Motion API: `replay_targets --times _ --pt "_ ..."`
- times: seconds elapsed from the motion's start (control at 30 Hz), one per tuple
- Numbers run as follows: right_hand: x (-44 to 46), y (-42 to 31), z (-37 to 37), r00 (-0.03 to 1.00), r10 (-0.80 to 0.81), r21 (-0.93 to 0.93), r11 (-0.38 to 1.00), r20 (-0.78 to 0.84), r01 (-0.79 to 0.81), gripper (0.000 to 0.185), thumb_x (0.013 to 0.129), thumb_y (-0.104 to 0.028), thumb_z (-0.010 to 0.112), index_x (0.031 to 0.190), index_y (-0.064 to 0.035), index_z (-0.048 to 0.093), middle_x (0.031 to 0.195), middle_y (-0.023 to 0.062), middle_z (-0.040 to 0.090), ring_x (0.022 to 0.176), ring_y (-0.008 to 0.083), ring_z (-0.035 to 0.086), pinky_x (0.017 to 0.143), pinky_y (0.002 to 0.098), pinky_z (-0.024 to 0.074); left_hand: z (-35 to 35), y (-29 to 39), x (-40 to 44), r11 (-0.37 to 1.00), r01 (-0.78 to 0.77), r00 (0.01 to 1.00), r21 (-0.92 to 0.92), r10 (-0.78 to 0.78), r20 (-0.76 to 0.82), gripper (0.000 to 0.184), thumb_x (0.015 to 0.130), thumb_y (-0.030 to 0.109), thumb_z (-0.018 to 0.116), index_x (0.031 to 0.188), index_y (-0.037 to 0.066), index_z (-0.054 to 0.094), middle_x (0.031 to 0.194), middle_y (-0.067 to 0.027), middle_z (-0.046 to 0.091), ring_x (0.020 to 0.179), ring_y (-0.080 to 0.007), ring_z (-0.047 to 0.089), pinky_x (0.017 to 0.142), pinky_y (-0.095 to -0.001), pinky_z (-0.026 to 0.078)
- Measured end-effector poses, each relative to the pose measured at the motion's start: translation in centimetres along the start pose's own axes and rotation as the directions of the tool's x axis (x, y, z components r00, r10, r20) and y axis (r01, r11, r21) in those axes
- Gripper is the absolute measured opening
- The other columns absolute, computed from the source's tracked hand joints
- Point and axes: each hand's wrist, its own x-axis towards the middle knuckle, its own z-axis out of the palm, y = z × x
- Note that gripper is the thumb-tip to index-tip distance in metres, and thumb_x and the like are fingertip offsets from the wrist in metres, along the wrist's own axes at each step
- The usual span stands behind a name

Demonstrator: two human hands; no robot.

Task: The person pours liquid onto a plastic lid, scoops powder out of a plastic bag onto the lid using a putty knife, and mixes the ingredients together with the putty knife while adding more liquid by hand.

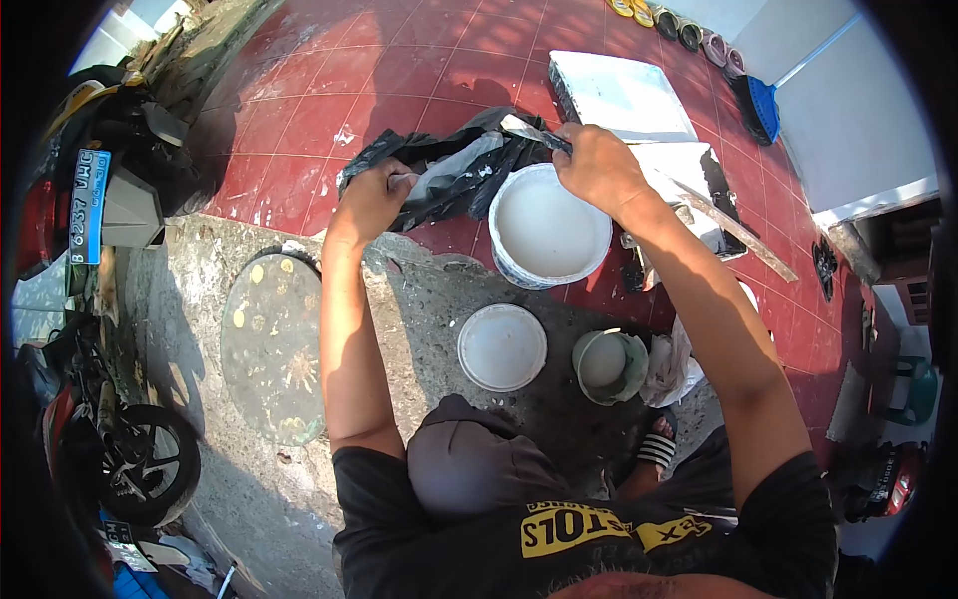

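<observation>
My left hand (374,200) is closed on the near left edge of a black plastic bag (479,185), which lies crumpled and opened out on the red tiles. Whitish material (454,170) shows inside the bag. My right hand (599,172) grips the dark handle of what looks like a putty knife (529,130), its flat end coated white and pointing left over the bag. Just below that hand stands a white bucket (551,228) filled with a thick, pale mix. The right hand partly covers the bucket's upper right rim.
A white lid (502,347) and a small pail (607,365) with grey liquid are near my knees. White-smeared trays (624,95) and a wooden stick (733,228) lie to the right. Motorcycles (130,459) stand left; a blue broom (760,105) leans at the upper right.
</observation>
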Motion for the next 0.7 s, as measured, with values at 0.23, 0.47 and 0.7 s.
replay_targets --times 0.23,0.47,0.7 --pt "-1.2 -1.6 -0.2 0.997 -0.048 -0.02 0.999 0.055 0.049 0.031 0.088 -0.021 0.061 0.108 0.0011 0.067 0.104 0.0244 0.069 0.1 0.0401 0.067 0.09 0.0475 0.0522 -0.4 1.2 -0.8 0.993 0.101 0.941 -0.063 -0.116 -0.317 0.037 0.098 0.03 0.058 0.106 -0.004 0.069 0.09 -0.0248 0.07 0.088 -0.036 0.07 0.076 -0.0404 0.052" --pt "-2.0 -2.7 -0.3 0.997 -0.075 -0.072 0.994 0.03 0.077 0.032 0.086 -0.018 0.062 0.114 -0.0041 0.068 0.104 0.0242 0.067 0.097 0.0404 0.066 0.088 0.0479 0.0522 -0.4 0.0 -0.1 0.973 -0.01 0.963 -0.229 -0.052 -0.264 0.039 0.099 0.031 0.057 0.111 -0.005 0.067 0.082 -0.0197 0.07 0.075 -0.0264 0.069 0.071 -0.036 0.05" --pt "-4.1 -5.2 0.1 0.975 -0.223 -0.112 0.968 0.016 0.223 0.03 0.087 -0.013 0.061 0.115 -0.0061 0.068 0.105 0.0202 0.063 0.087 0.0379 0.068 0.078 0.0469 0.0543 -0.3 3.1 0.0 0.968 0.018 0.983 -0.251 -0.063 -0.174 0.031 0.1 0.025 0.057 0.1 -0.005 0.067 0.07 -0.0092 0.062 0.066 -0.0118 0.054 0.063 -0.0312 0.045"
